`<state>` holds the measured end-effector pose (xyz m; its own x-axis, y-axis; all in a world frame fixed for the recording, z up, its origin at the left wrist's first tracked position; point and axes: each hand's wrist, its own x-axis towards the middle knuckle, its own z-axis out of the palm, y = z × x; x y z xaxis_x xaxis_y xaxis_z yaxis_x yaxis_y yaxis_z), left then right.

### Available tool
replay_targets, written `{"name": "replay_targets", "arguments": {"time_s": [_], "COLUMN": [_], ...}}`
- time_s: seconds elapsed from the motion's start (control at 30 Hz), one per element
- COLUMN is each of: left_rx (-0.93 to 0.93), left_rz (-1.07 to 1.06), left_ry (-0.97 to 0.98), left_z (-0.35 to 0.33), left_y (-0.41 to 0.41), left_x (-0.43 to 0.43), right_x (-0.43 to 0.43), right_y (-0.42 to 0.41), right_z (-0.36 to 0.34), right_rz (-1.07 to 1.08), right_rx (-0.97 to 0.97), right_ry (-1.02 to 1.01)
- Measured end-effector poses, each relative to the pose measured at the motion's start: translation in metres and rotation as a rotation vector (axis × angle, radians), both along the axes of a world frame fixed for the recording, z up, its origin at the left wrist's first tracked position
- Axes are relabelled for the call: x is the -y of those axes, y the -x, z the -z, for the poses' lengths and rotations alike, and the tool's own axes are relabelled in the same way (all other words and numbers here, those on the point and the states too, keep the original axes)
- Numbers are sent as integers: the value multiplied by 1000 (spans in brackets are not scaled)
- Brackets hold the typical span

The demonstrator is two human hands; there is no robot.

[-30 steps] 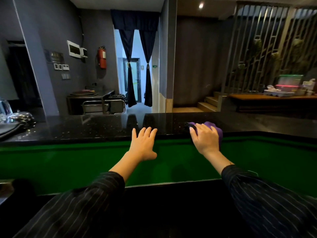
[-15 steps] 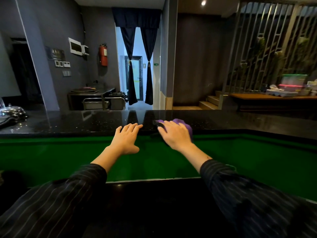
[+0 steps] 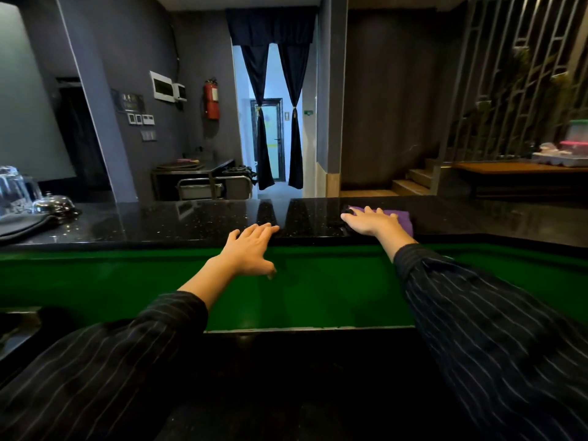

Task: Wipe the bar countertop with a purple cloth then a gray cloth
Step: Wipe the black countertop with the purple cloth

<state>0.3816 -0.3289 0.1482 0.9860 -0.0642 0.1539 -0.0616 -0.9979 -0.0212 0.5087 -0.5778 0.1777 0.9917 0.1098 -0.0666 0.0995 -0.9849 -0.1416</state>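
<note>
Right hand (image 3: pixel 372 222), fingers straight, presses the purple cloth (image 3: pixel 401 217) flat on the black worktop (image 3: pixel 191 222). The cloth lies under and just right of its palm, spreading wiping pressure. Left hand (image 3: pixel 251 249), flat-fingered and empty, rests fingertips on the near edge, likely as a brace.

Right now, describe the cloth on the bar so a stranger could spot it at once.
Find the long, glossy black countertop running across the view above the green panel. Toward its right, the right hand presses flat on a purple cloth near the front edge. It is the only purple thing on the counter; the folded fabric at the far left end is dark gray.
</note>
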Motion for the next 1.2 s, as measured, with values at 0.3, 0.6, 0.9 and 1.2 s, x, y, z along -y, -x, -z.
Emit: {"name": "replay_targets", "arguments": {"time_s": [0.3,0.6,0.9,1.2], "left_rx": [138,291,317,203], "left_rz": [6,85,73,46], "left_ry": [49,116,-24,29], "left_z": [-3,5,9,2], "left_y": [-9,-15,-21,-20], "left_x": [-6,-13,-15,-14], "right_x": [-90,-21,-96,-154], "right_y": [17,-32,-72,-33], "right_z": [1,-4,-9,-1], "right_rz": [-295,-286,-84,-506], "right_rx": [7,-52,-43,-37], "right_ry": [-12,-79,-35,-29]}}
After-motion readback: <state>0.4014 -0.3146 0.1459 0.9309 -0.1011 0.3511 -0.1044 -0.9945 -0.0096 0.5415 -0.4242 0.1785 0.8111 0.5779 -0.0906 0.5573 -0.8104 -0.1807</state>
